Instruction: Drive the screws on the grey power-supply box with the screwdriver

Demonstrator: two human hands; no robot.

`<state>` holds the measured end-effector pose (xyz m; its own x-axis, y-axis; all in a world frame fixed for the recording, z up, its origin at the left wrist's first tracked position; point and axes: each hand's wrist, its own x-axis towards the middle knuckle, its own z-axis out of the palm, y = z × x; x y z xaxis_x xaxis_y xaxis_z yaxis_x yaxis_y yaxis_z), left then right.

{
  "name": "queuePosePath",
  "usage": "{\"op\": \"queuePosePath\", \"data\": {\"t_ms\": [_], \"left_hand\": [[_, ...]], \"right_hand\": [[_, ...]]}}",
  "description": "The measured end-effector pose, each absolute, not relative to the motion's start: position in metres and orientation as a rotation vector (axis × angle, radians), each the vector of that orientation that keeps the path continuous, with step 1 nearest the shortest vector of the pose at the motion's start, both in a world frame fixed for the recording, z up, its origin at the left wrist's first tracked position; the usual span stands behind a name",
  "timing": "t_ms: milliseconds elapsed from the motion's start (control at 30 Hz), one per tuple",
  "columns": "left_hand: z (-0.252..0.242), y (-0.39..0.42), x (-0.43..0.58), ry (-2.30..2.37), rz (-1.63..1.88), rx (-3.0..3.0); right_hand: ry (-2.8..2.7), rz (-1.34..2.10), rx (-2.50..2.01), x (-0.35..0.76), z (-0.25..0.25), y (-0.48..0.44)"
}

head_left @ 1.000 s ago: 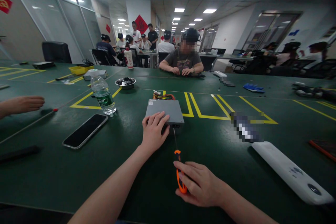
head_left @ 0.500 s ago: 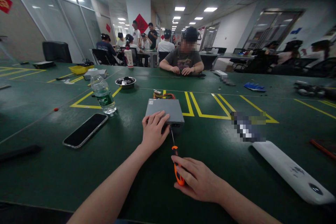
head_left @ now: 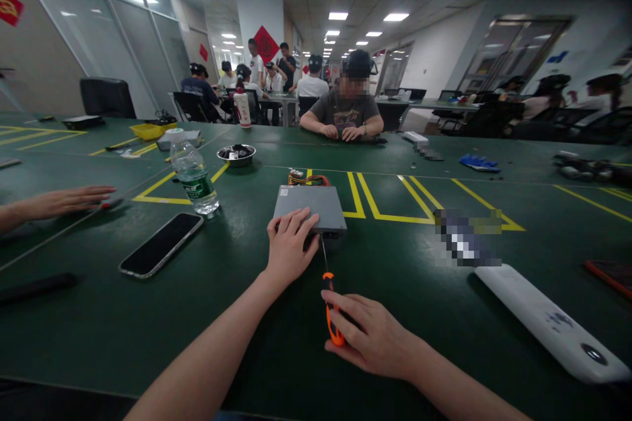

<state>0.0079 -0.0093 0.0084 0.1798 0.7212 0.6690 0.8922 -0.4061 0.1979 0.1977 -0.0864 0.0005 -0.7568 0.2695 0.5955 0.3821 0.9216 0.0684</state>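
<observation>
A flat grey metal box (head_left: 316, 205) lies on the green table (head_left: 148, 329) in front of me, with coloured wires (head_left: 309, 179) at its far end. My left hand (head_left: 289, 247) presses on the box's near left corner, fingers curled over its edge. My right hand (head_left: 372, 335) is closed round the orange handle of a screwdriver (head_left: 330, 306). The thin shaft points away from me, its tip at the near side of the box.
A black phone (head_left: 160, 245) and a water bottle (head_left: 193, 173) stand to the left. A white elongated device (head_left: 548, 322) lies at right. Another person's hand (head_left: 64, 200) reaches in from the left edge. A person (head_left: 345, 112) sits across the table beyond a metal bowl (head_left: 236, 155).
My right hand and the screwdriver moved slightly forward toward the box. The other person's hand at the left left the view, then came back reaching further in.
</observation>
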Motion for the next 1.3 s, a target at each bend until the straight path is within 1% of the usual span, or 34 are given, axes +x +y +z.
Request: {"op": "queuePosePath", "data": {"t_ms": [133,367,633,900,1167,1300], "left_hand": [[0.009,-0.010,0.008,-1.549,-1.037,-2.220],[0.010,-0.010,0.007,-1.492,-1.011,-2.215],[0.004,-0.007,0.007,-1.493,-0.999,-2.229],[0.003,-0.007,0.008,-1.532,-1.069,-2.199],[0.003,-0.007,0.008,-1.536,-1.072,-2.202],[0.003,-0.007,0.009,-1.535,-1.085,-2.206]], "right_hand": [[-2.533,-0.305,-0.492,0.196,0.002,-0.087],[-2.624,-0.173,-0.488,0.196,0.008,-0.088],[-2.571,-0.232,-0.425,0.191,-0.002,-0.087],[-2.682,-0.264,-0.470,0.188,0.006,-0.085],[-2.467,-0.269,-0.411,0.191,-0.004,-0.085],[-2.453,-0.219,-0.460,0.189,-0.001,-0.086]]}}
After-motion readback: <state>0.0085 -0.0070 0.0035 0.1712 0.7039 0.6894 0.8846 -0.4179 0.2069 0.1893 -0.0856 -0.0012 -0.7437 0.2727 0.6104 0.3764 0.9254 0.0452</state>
